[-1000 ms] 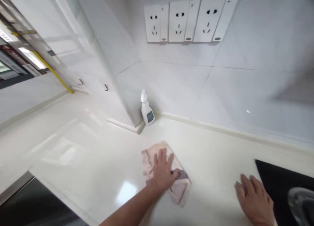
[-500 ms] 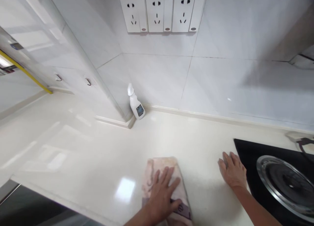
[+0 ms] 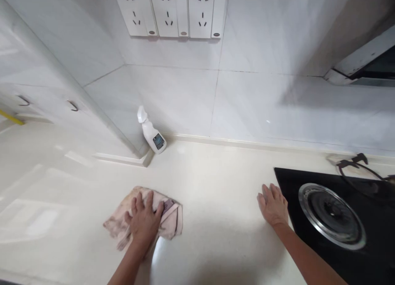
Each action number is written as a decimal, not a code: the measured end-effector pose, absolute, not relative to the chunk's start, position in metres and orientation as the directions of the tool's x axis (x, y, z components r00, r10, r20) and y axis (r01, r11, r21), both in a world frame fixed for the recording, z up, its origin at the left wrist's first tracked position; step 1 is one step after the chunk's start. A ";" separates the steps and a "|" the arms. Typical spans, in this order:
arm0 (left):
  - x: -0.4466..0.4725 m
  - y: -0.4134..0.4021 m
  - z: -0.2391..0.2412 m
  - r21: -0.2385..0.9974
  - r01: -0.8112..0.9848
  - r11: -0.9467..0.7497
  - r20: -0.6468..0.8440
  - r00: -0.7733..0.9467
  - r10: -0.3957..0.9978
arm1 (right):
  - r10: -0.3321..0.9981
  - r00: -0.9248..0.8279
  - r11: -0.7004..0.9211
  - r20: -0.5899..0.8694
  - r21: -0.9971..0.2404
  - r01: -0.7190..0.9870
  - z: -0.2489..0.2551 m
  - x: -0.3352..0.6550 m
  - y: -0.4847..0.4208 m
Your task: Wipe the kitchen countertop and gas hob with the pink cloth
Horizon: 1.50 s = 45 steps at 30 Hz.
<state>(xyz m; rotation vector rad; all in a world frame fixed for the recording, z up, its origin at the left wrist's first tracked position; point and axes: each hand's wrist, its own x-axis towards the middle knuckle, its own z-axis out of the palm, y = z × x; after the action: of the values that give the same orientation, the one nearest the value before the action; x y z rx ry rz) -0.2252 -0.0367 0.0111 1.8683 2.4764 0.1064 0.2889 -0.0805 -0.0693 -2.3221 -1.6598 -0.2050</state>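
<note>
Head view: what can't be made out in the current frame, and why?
- Middle of the cloth, head view: covered by the left hand; the counter beneath is hidden too.
- Print on the spray bottle, head view: too small to read.
- Far side of the cooktop, head view: cut off by the right edge.
- Tops of the sockets, head view: cut off by the top edge.

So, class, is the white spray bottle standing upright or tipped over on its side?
Upright: the spray bottle stands on its base on the counter, with its spray head uppermost.
</note>
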 end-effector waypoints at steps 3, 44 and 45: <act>-0.189 0.010 0.014 0.108 0.968 0.225 -0.008 -0.226 0.974 | 0.904 0.322 -0.296 0.281 -0.134 0.946 -0.068 0.288 -0.081; -0.186 -0.036 -0.022 0.141 0.943 -0.300 0.125 0.284 0.951 | 0.895 0.374 -0.337 0.244 -0.180 0.924 -0.056 0.275 -0.073; -0.187 -0.040 -0.023 0.129 0.946 -0.298 0.128 0.282 0.951 | 0.897 0.375 -0.337 0.232 -0.189 0.922 -0.055 0.275 -0.074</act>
<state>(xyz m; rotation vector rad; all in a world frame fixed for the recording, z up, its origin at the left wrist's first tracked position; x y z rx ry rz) -0.1870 -0.0396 -0.0228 2.4928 1.8441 0.2805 0.2750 -0.0741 -0.0547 -2.3523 -1.6055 -0.1241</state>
